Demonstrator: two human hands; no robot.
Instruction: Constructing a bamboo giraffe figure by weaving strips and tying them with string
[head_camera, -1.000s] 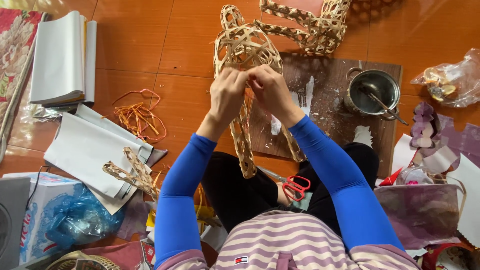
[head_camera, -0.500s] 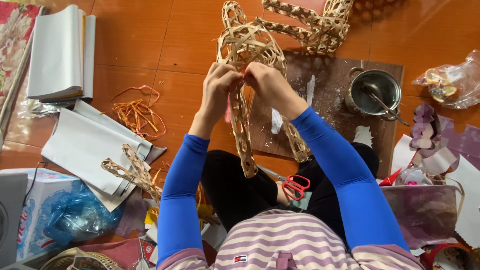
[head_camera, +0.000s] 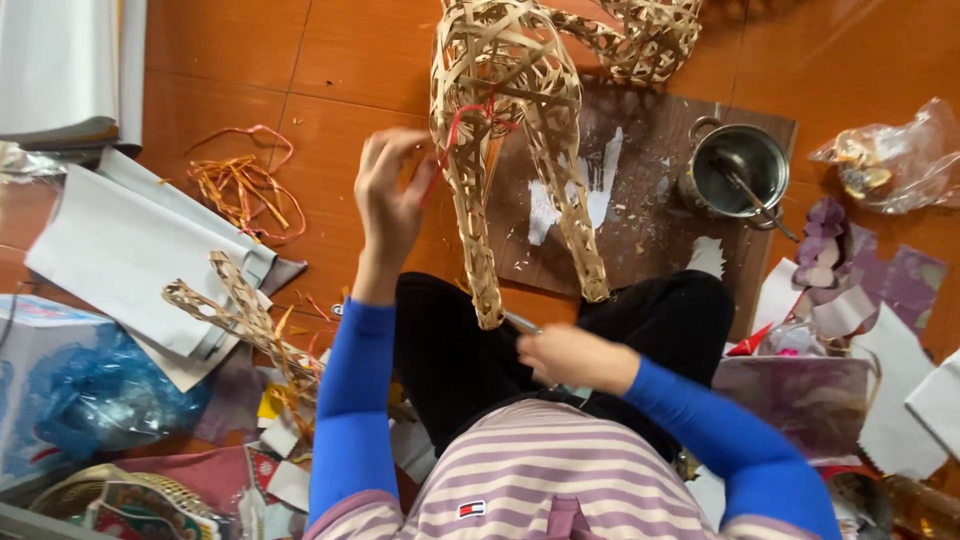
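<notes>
Two hands, left hand and right hand; one large woven bamboo frame; one small woven piece; one metal pot; one wooden board; one blue plastic bag.

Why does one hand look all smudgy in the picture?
In the head view, the right hand is smeared by motion blur low near the lap; the left hand by the woven frame is slightly soft; the metal pot shows sharp.
</notes>
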